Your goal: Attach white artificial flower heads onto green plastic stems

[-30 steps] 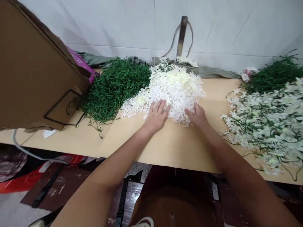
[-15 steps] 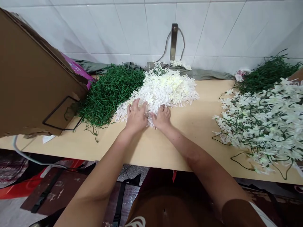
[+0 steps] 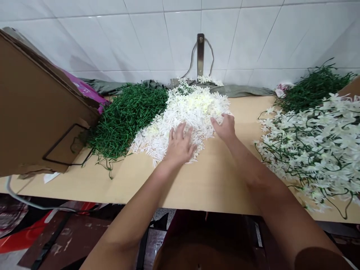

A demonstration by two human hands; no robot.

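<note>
A heap of loose white artificial flowers [image 3: 194, 107], with pale yellow patches, lies on the tan tabletop [image 3: 213, 183] in front of me. My left hand [image 3: 180, 146] rests on the near edge of this heap, palm down and fingers spread. At the heap's right edge is my right hand [image 3: 225, 127], its thumb and fingers apart and touching the outer petals. Neither hand grips anything that I can see. A pile of green plastic stems [image 3: 129, 116] borders the flowers on the left.
White flowers on green stems [image 3: 315, 146] are piled at the right, with more green stems [image 3: 317, 90] behind them. A large cardboard box [image 3: 42, 101] stands at the left, near a bent black wire frame [image 3: 60, 144]. A metal bracket [image 3: 200, 54] is fixed to the tiled wall.
My right hand has moved right and slightly away to the heap's right edge. The left hand has shifted right over the flowers, and the near part of the heap is spread wider.
</note>
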